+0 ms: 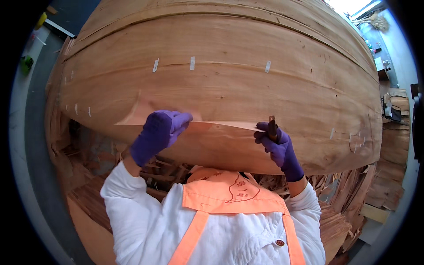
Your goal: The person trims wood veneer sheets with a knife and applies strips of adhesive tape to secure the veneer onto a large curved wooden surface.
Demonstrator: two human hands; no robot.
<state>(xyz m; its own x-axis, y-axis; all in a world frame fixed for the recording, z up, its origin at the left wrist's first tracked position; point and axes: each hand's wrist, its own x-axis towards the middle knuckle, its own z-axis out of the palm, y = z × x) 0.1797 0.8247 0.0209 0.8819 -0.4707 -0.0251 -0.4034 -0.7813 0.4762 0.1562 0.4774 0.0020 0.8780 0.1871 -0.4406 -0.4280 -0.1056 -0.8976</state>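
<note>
A thin sheet of wood veneer (143, 108) lies along the near side of a large stack of veneer (247, 88), its near edge slightly raised. My left hand (159, 132), in a purple glove, is closed at that edge, fingers pointing right; the thumb's grip is partly hidden. To the right, my right hand (278, 148), also gloved in purple, is wrapped round a small dark-handled knife (273, 131) whose short tip points away from me. Its thumb and fingertips are at the right end of the same raised edge.
White tape pieces (192, 63) are stuck on the stack's surface in several places. Torn veneer scraps (163, 172) lie beneath the near edge. More veneer sheets (395, 145) lie at the right. A straw-coloured brush or broom head (378, 22) shows at the far right.
</note>
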